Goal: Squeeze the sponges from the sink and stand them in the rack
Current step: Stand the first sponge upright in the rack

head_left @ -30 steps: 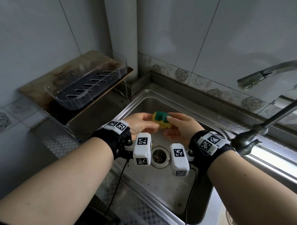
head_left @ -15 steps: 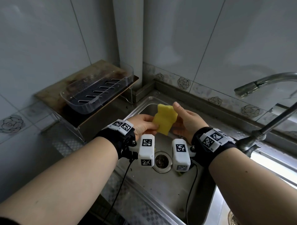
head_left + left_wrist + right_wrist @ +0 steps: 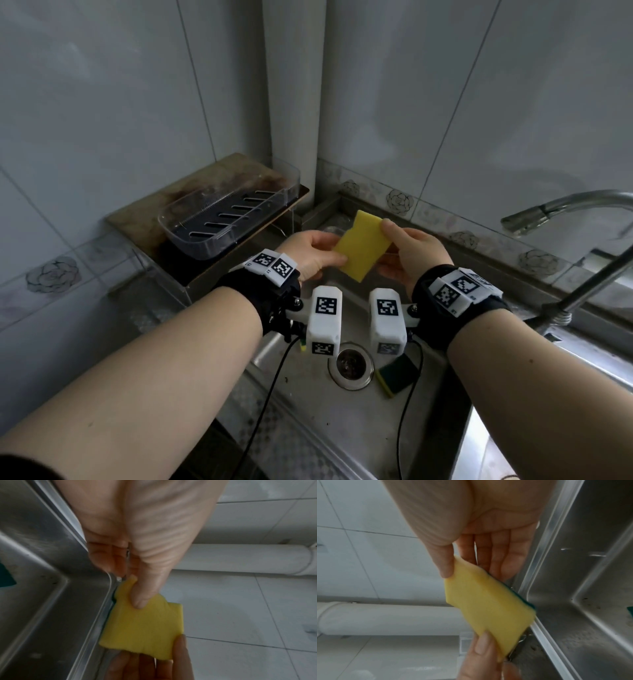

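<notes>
A yellow sponge (image 3: 362, 246) with a green scrub backing is held flat above the steel sink (image 3: 342, 438), yellow face toward me. My left hand (image 3: 310, 251) pinches its left edge between thumb and fingers; in the left wrist view the thumb presses the sponge (image 3: 145, 626). My right hand (image 3: 409, 251) pinches the right edge, thumb on the yellow face of the sponge (image 3: 488, 608), fingers behind. A second sponge (image 3: 397, 374), green side up, lies on the sink floor right of the drain (image 3: 351, 366). The clear plastic rack (image 3: 226, 216) with slotted dark base sits on a shelf to the left.
A metal faucet (image 3: 565, 212) reaches in from the right, with a second spout (image 3: 589, 284) below it. A white pipe (image 3: 291, 102) runs up the tiled corner. The rack's wooden shelf (image 3: 144, 219) stands beside the sink's left rim. Cables hang from both wrists.
The sponge went from squeezed and bunched low over the sink, green side showing, to spread flat with its yellow face up. Both hands lifted it higher and toward the back corner.
</notes>
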